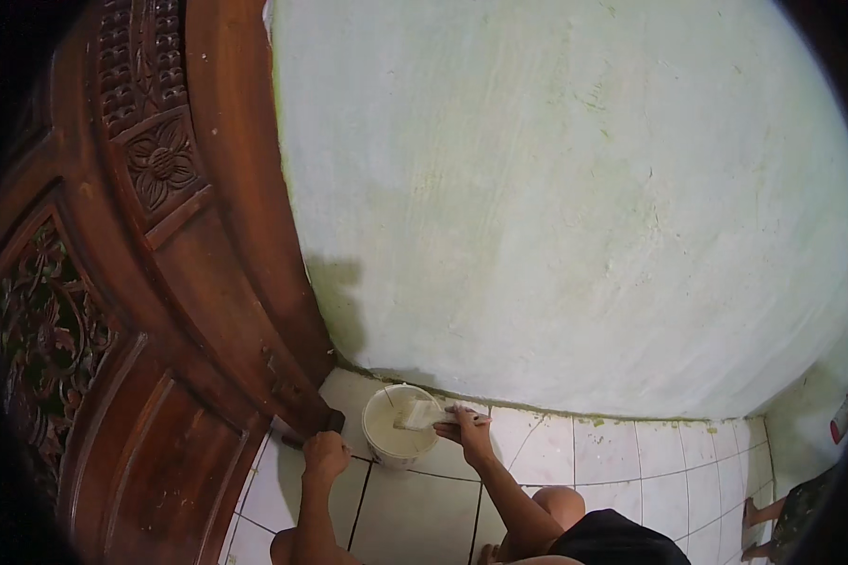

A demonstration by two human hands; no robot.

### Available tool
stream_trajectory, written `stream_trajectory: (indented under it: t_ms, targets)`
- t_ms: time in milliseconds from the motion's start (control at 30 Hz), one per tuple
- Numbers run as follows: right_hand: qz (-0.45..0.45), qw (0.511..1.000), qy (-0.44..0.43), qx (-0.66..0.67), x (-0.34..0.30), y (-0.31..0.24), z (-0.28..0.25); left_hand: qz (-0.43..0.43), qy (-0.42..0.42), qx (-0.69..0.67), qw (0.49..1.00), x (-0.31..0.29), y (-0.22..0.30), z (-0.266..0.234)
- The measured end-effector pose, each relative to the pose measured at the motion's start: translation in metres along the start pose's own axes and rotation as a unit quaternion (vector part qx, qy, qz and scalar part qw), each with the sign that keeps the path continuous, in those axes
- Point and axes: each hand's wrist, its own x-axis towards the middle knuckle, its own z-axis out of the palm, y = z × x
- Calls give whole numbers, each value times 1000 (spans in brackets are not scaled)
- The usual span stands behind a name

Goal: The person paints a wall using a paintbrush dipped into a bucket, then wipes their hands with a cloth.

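We observe the right hand (464, 429) pinching a pale paintbrush (428, 415) by its handle, thumb and fingers pressed together on it. The brush head lies across the mouth of a white bucket (394, 460); we cannot tell whether the bristles touch the off-white paint (383, 429) inside. The bucket stands upright on the tiled floor (424, 513), near the foot of the wall and between the two hands.

The left hand (326, 456) has its fingers curled, to the left of the bucket and apart from it. Just beyond its knuckles we see a small dark object (336, 421), near the base of the wooden frame (245, 188); we cannot tell whether the hand grips it.

The wall (556, 207) shows a whitish coat with uneven pale green patches. Left of it we record brown carved panelling (163, 162) with a flower motif. Greenish specks dot the tiles along the wall. At lower right we note another person's legs (766, 514).
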Motion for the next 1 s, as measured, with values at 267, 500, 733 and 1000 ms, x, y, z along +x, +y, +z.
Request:
stream_trajectory:
  t_ms: [267,500,733,1000]
  targets:
    - [-11,998,-35,-53,9,17,-5,45,102,-80,991,-3,-7,-13]
    - [-28,995,-28,-90,20,-3,-15,295,-95,-844,437,15,7,-40]
    - [9,999,-12,-52,-8,-5,19,409,-265,-822,293,0,-4,-39]
    - [-11,998,4,-64,-4,-5,8,430,-264,-797,332,-2,-1,-39]
